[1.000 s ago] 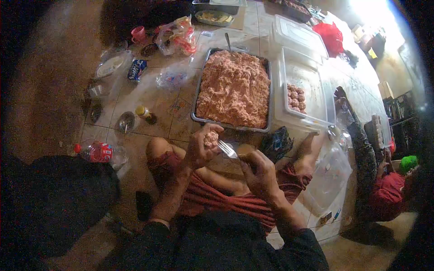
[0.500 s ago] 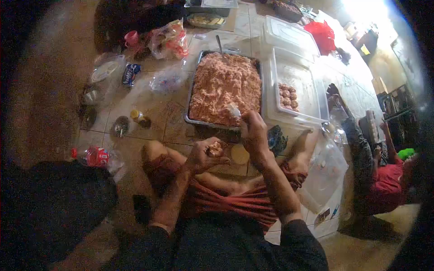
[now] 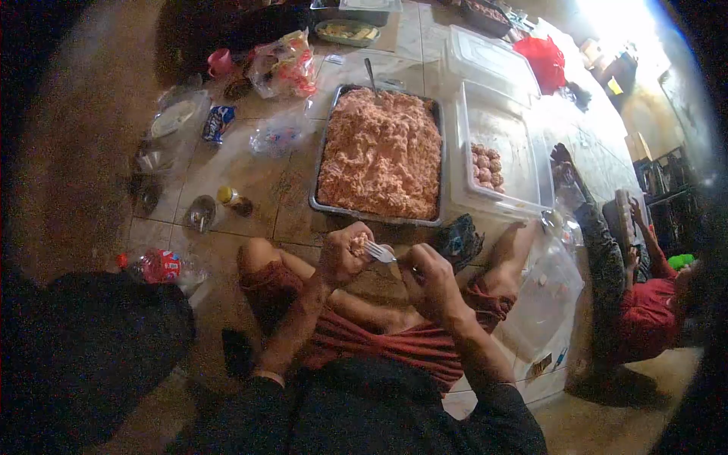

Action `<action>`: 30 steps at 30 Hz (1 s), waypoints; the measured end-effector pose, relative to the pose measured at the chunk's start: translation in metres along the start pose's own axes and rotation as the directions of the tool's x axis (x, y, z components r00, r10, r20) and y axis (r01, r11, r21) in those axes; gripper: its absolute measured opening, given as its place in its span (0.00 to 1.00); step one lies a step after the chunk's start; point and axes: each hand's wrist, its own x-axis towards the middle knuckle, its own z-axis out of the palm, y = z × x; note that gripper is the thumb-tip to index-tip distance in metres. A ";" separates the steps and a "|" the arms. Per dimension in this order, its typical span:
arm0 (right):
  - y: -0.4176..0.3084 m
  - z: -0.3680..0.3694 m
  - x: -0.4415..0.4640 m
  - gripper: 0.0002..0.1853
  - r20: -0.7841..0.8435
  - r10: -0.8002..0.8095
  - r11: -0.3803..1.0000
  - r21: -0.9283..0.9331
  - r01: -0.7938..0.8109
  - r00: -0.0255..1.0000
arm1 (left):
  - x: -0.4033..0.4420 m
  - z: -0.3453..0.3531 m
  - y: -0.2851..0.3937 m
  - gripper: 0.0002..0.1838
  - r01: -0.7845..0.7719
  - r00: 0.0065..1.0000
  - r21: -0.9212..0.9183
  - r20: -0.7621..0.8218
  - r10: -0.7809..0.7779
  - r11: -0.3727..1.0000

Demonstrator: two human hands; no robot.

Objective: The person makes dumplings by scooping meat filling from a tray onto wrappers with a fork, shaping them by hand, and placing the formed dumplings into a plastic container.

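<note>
In my left hand (image 3: 343, 256) is a small lump of ground meat (image 3: 359, 243), with the fingers curled round it. My right hand (image 3: 427, 271) grips a fork (image 3: 381, 252), whose tines touch or nearly touch that lump. Just beyond my hands lies a dark rectangular tray (image 3: 318, 203) heaped with ground meat mixture (image 3: 379, 152). A spoon (image 3: 370, 73) stands in the mixture at its far edge. To the right, a clear plastic container (image 3: 506, 203) holds several meatballs (image 3: 487, 168) along its left side.
A clear lid (image 3: 489, 61) lies behind the container. On the left are a plastic bottle (image 3: 161, 265), a small yellow-capped jar (image 3: 233, 199), a blue packet (image 3: 218, 123) and plastic bags (image 3: 282, 67). A black bag (image 3: 461, 241) sits by my right knee. Another person (image 3: 648, 311) sits at the far right.
My right hand has drawn the fork back from the meat mixture, down and left to the lump. My left hand has turned and risen slightly, still holding it.
</note>
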 end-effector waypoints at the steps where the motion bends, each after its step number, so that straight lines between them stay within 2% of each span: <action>1: 0.004 0.006 -0.001 0.06 -0.033 -0.012 0.999 -0.048 0.011 0.999 | -0.001 -0.001 0.008 0.21 0.010 1.000 0.169 0.025 -0.015 0.986; 3: 0.012 0.017 0.002 0.07 -0.062 -0.044 0.999 0.011 0.045 0.997 | 0.000 -0.005 0.017 0.21 0.022 0.999 0.337 0.038 -0.036 0.941; 5: 0.011 0.023 0.005 0.07 -0.093 -0.073 0.994 0.072 0.080 0.993 | 0.002 -0.014 0.015 0.22 0.080 0.988 0.289 0.103 -0.114 0.954; 6: 0.009 0.025 0.006 0.06 -0.084 0.039 0.990 0.139 -0.027 0.996 | 0.005 -0.017 0.020 0.22 0.081 0.988 0.291 0.100 -0.115 0.953; 7: 0.008 0.026 0.007 0.05 -0.070 0.151 0.970 0.202 -0.135 0.986 | 0.007 -0.019 0.026 0.24 -0.082 0.996 0.303 0.061 0.066 0.950; 8: 0.012 0.028 0.010 0.05 -0.073 0.152 0.970 0.202 -0.134 0.986 | 0.003 -0.016 0.019 0.24 -0.010 1.000 0.214 -0.005 0.011 0.977; 10: 0.028 0.031 0.026 0.06 -0.181 0.035 0.999 0.026 -0.031 0.983 | -0.004 -0.009 0.007 0.26 0.100 0.986 0.007 -0.135 -0.099 0.995; 11: 0.032 0.028 0.036 0.06 -0.193 0.035 0.999 0.023 -0.032 0.981 | -0.012 -0.012 -0.012 0.23 0.121 0.978 0.189 -0.191 -0.085 0.974; 13: 0.040 0.021 0.056 0.10 -0.312 -0.140 0.979 -0.188 0.084 0.940 | 0.000 -0.022 0.015 0.18 0.214 0.976 0.493 -0.143 -0.165 0.843; 14: 0.063 0.028 0.061 0.10 -0.313 -0.136 0.979 -0.188 0.079 0.940 | -0.002 -0.024 0.027 0.18 0.214 0.976 0.491 -0.139 -0.167 0.844; 15: 0.075 0.033 0.069 0.12 -0.226 -0.047 0.959 -0.283 -0.019 0.973 | -0.005 -0.028 0.034 0.18 0.211 0.977 0.215 -0.075 -0.199 0.954; 17: 0.072 0.014 0.062 0.20 -0.070 -0.065 0.894 -0.448 0.027 0.995 | -0.004 -0.041 0.041 0.18 0.193 0.981 -0.077 -0.016 -0.195 0.978; 18: 0.049 0.000 0.064 0.20 -0.063 -0.084 0.892 -0.450 0.046 0.995 | -0.004 -0.049 0.041 0.19 0.307 0.952 -0.329 0.125 -0.281 0.893; 20: 0.018 -0.007 0.052 0.19 -0.056 0.130 0.887 -0.440 -0.141 0.990 | -0.015 -0.054 0.048 0.20 0.444 0.896 -0.542 0.273 -0.350 0.714; 21: 0.007 -0.010 0.047 0.16 -0.095 -0.031 0.937 -0.349 -0.004 0.995 | -0.011 -0.051 0.055 0.20 0.242 0.969 -0.298 0.120 -0.216 0.923; 22: -0.001 -0.007 0.043 0.16 -0.089 -0.033 0.937 -0.348 0.000 0.995 | -0.005 -0.049 0.057 0.20 0.027 0.999 0.007 0.021 -0.028 1.000; 24: -0.016 0.007 0.027 0.08 -0.132 -0.069 0.997 0.008 0.071 0.989 | -0.005 -0.045 0.038 0.19 0.012 0.999 0.025 0.041 -0.013 1.000; 25: -0.006 0.017 0.019 0.09 -0.093 -0.165 0.986 -0.012 0.165 0.982 | -0.006 -0.043 0.022 0.19 0.045 0.997 -0.051 0.072 -0.041 0.998; 28: -0.011 0.021 0.007 0.12 0.006 -0.121 0.992 -0.028 0.122 0.993 | -0.002 -0.051 0.009 0.19 0.109 0.987 -0.193 0.137 -0.083 0.975; 29: -0.016 0.018 0.005 0.12 0.009 -0.126 0.992 -0.026 0.126 0.992 | 0.002 -0.062 0.024 0.20 0.054 0.982 0.002 0.182 -0.054 0.999; 30: -0.024 0.013 0.003 0.11 -0.023 -0.072 0.997 0.016 0.073 0.997 | 0.001 -0.061 0.031 0.20 0.028 0.978 0.099 0.205 -0.048 0.995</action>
